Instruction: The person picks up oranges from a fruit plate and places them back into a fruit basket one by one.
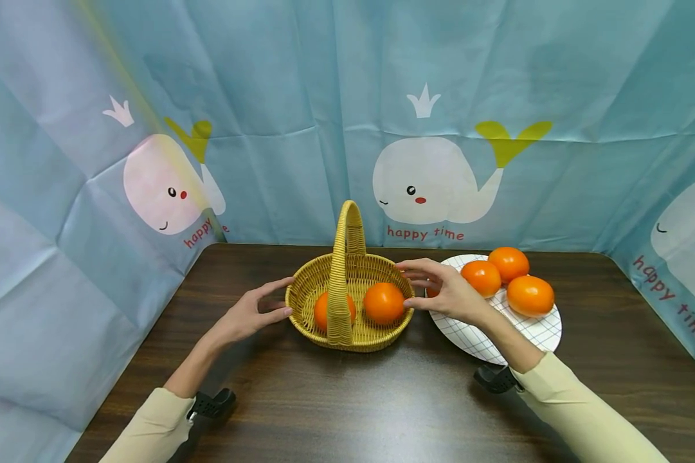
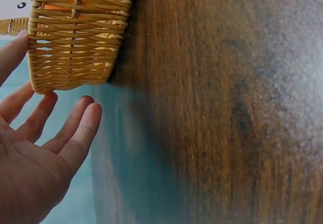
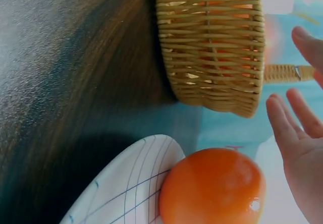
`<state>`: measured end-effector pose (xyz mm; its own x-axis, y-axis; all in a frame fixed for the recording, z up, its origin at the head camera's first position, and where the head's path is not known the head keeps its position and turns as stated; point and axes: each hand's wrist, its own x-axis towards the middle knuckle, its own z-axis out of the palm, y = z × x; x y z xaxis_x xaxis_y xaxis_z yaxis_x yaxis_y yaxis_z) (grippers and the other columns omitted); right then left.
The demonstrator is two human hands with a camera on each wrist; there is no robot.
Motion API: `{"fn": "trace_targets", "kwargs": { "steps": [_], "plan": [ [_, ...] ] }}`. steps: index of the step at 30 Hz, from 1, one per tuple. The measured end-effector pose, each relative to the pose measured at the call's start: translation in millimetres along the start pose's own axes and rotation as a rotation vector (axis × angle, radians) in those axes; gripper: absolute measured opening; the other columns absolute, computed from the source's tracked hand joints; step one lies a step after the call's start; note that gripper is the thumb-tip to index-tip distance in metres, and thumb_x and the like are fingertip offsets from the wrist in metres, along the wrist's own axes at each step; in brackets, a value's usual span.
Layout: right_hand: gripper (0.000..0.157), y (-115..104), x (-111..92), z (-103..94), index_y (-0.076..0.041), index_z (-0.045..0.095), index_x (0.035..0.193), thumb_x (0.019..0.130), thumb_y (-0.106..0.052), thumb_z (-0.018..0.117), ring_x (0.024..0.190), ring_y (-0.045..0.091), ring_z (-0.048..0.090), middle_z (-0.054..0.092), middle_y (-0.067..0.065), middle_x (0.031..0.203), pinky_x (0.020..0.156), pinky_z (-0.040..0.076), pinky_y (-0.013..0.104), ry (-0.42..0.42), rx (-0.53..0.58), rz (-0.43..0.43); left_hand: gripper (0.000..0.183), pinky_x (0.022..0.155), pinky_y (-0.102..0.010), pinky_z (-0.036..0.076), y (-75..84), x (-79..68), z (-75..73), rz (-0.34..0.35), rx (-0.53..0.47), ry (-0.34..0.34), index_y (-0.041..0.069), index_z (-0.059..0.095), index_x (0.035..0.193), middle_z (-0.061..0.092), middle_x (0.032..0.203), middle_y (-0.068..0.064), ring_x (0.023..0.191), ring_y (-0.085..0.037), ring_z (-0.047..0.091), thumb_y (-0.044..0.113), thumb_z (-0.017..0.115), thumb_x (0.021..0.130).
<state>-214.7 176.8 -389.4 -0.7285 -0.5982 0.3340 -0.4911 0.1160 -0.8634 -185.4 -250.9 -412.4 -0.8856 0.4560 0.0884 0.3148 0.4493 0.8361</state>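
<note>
A yellow wicker basket (image 1: 306,273) with a tall arched handle stands upright on the table. Inside it are two glossy round orange fruits (image 1: 384,303), one partly hidden behind the handle. My left hand (image 1: 249,313) is at the basket's left side, its thumb and fingertips right at the rim and its other fingers spread loosely below, as the left wrist view shows. On the opposite side my right hand (image 1: 452,292) reaches across the plate, fingers extended and parted around the right rim. In the right wrist view a small gap shows between those fingertips and the wicker.
Right of the basket is a white plate (image 1: 469,337) with a dark grid pattern. Several more orange fruits (image 1: 530,296) lie on it, one mostly hidden by my right hand. A light blue whale-print curtain (image 1: 301,180) borders the dark wooden table (image 1: 324,405) at back and sides.
</note>
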Motion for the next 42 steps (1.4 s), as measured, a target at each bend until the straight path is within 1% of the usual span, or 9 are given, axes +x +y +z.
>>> {"fn": "trace_targets", "kwargs": {
  "steps": [4, 6, 9, 15, 22, 26, 31, 36, 42],
  "plan": [
    [0.050, 0.7, -2.8, -4.3, -0.005, 0.064, 0.132, 0.085, 0.004, 0.080, 0.116, 0.051, 0.057, 0.061, 0.016, 0.127, 0.097, 0.050, 0.051, 0.029, 0.020, -0.014, 0.063, 0.097, -0.045, 0.051, 0.4, 0.3, 0.4, -0.001, -0.003, 0.000, 0.002, 0.041, 0.155, 0.039, 0.155, -0.021, 0.123, -0.044, 0.057, 0.016, 0.068, 0.100],
    [0.044, 1.2, -5.3, -6.9, -0.002, 0.065, 0.128, 0.086, 0.008, 0.077, 0.111, 0.053, 0.059, 0.063, 0.021, 0.122, 0.093, 0.052, 0.050, 0.031, 0.047, -0.026, 0.063, 0.097, -0.046, 0.051, 0.7, 0.5, 0.6, -0.005, 0.000, 0.001, 0.003, 0.041, 0.155, 0.039, 0.155, -0.022, 0.123, -0.044, 0.058, 0.017, 0.069, 0.100],
    [0.036, 1.0, -10.5, -12.0, 0.002, 0.066, 0.122, 0.088, 0.010, 0.074, 0.106, 0.051, 0.061, 0.063, 0.027, 0.117, 0.090, 0.055, 0.044, 0.042, 0.069, -0.026, 0.063, 0.096, -0.046, 0.052, 1.4, 0.5, 0.7, -0.010, 0.006, 0.003, 0.003, 0.042, 0.155, 0.040, 0.155, -0.021, 0.122, -0.043, 0.058, 0.017, 0.069, 0.100],
    [0.029, 1.4, -23.7, -26.0, 0.003, 0.068, 0.118, 0.090, 0.007, 0.074, 0.102, 0.041, 0.067, 0.068, 0.020, 0.111, 0.087, 0.056, 0.035, 0.092, 0.007, 0.013, 0.063, 0.096, -0.045, 0.052, 1.7, 0.9, 0.7, -0.005, 0.004, -0.001, 0.003, 0.041, 0.155, 0.039, 0.155, -0.022, 0.122, -0.045, 0.058, 0.017, 0.069, 0.100],
    [0.030, 0.3, -42.9, -43.8, 0.008, 0.068, 0.118, 0.089, 0.006, 0.075, 0.101, 0.034, 0.069, 0.068, 0.022, 0.112, 0.088, 0.056, 0.030, 0.168, -0.077, 0.067, 0.062, 0.096, -0.045, 0.052, 0.3, 0.7, 0.0, 0.001, -0.005, 0.000, 0.003, 0.042, 0.155, 0.039, 0.155, -0.022, 0.122, -0.045, 0.058, 0.016, 0.068, 0.100],
    [0.037, -3.1, -55.7, -50.3, 0.005, 0.066, 0.122, 0.088, 0.001, 0.079, 0.106, 0.034, 0.067, 0.066, 0.019, 0.118, 0.088, 0.055, 0.030, 0.199, -0.165, 0.102, 0.063, 0.096, -0.045, 0.052, -0.2, 0.2, -0.5, -0.002, -0.009, -0.001, 0.003, 0.042, 0.154, 0.039, 0.156, -0.022, 0.122, -0.044, 0.058, 0.016, 0.069, 0.100],
    [0.054, -7.6, -68.4, -53.2, -0.004, 0.061, 0.132, 0.085, -0.012, 0.085, 0.115, 0.035, 0.063, 0.060, 0.013, 0.130, 0.093, 0.053, 0.039, 0.210, -0.282, 0.161, 0.062, 0.095, -0.044, 0.052, -0.2, -0.1, -1.0, -0.004, -0.008, 0.001, 0.002, 0.042, 0.154, 0.039, 0.155, -0.023, 0.122, -0.044, 0.058, 0.016, 0.069, 0.100],
    [0.072, -7.8, -75.5, -48.6, -0.013, 0.054, 0.141, 0.080, -0.023, 0.090, 0.121, 0.037, 0.059, 0.054, 0.010, 0.141, 0.097, 0.049, 0.052, 0.213, -0.336, 0.213, 0.063, 0.096, -0.046, 0.052, -1.3, -0.2, -1.0, -0.007, 0.001, 0.003, 0.003, 0.042, 0.154, 0.040, 0.155, -0.021, 0.121, -0.043, 0.059, 0.016, 0.069, 0.100],
    [0.084, -6.3, -77.2, -40.6, -0.011, 0.050, 0.146, 0.076, -0.031, 0.093, 0.122, 0.037, 0.057, 0.049, 0.008, 0.145, 0.098, 0.046, 0.060, 0.222, -0.391, 0.228, 0.062, 0.097, -0.048, 0.051, -2.3, 0.9, 0.4, -0.004, 0.003, 0.000, 0.002, 0.042, 0.154, 0.040, 0.155, -0.022, 0.121, -0.043, 0.059, 0.016, 0.069, 0.100]
  ]
}}
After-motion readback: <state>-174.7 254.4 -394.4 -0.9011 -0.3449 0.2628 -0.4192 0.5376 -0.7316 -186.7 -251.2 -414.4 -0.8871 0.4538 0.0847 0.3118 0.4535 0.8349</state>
